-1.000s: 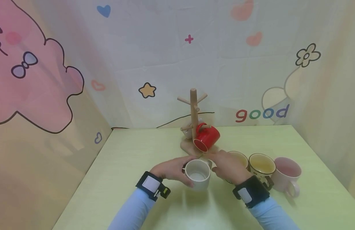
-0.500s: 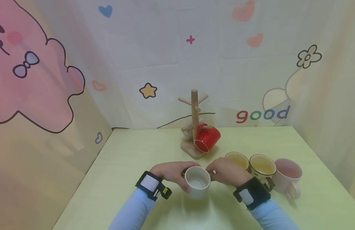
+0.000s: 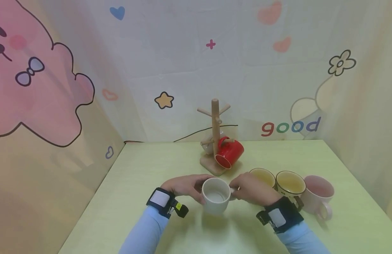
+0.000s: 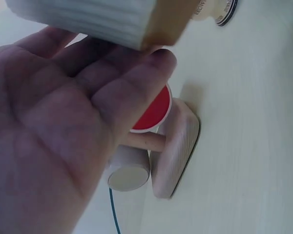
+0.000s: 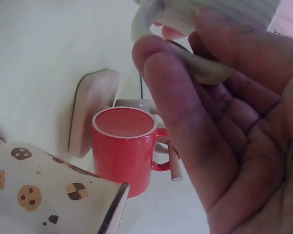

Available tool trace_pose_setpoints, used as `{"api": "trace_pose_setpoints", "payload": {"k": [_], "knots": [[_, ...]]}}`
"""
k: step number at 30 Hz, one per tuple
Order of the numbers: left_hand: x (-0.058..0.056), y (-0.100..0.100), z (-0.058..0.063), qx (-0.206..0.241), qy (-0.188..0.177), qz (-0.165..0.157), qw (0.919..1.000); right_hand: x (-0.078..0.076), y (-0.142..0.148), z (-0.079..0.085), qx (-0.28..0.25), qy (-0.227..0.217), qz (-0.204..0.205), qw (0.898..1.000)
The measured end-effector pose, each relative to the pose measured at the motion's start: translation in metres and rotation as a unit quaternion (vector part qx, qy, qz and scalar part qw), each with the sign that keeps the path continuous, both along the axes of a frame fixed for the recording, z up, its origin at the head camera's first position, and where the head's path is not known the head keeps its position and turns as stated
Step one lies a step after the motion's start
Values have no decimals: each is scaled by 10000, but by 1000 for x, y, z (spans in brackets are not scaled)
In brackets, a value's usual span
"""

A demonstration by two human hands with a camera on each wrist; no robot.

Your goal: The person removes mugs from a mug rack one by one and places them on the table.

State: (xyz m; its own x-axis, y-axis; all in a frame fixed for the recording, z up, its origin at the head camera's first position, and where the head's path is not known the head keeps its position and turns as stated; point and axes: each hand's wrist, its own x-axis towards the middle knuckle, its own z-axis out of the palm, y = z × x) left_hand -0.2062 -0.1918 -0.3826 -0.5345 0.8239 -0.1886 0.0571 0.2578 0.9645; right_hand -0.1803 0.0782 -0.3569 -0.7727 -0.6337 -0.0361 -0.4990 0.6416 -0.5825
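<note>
Head: left hand (image 3: pixel 185 187) cups white mug (image 3: pixel 216 197) at 3 o'clock; right hand (image 3: pixel 254 188) pinches handle (image 5: pixel 140 24).
"good" lettering (image 3: pixel 292 126), mug's 2 o'clock.

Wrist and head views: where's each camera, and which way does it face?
Head: worn there, facing forward and down at the table; left hand, right hand and sleeves show.
Left wrist: worn there, facing held mug and rack; left hand shows.
Right wrist: worn there, facing held mug and red mug; right hand shows.
Both wrist views show the red mug.

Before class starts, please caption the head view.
Left hand and right hand hold a white mug before a rack bearing a red mug.
</note>
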Motion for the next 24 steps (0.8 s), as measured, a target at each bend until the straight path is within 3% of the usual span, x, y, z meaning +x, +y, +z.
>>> {"api": "trace_pose_setpoints", "payload": {"k": [3, 8, 14, 24], "knots": [[-1, -3, 0, 166, -7, 103, 9998, 3, 0, 3, 1, 83, -153, 9998], [-1, -8, 0, 137, 85, 625, 9979, 8, 1, 10, -120, 58, -410, 9991], [-1, -12, -2, 206, 473, 1059, 9930, 11, 2, 14, -338, -310, -817, 9956], [-1, -2, -9, 80, 1051, 1784, 9783, 18, 5, 17, -383, 6, -1635, 9858]]}}
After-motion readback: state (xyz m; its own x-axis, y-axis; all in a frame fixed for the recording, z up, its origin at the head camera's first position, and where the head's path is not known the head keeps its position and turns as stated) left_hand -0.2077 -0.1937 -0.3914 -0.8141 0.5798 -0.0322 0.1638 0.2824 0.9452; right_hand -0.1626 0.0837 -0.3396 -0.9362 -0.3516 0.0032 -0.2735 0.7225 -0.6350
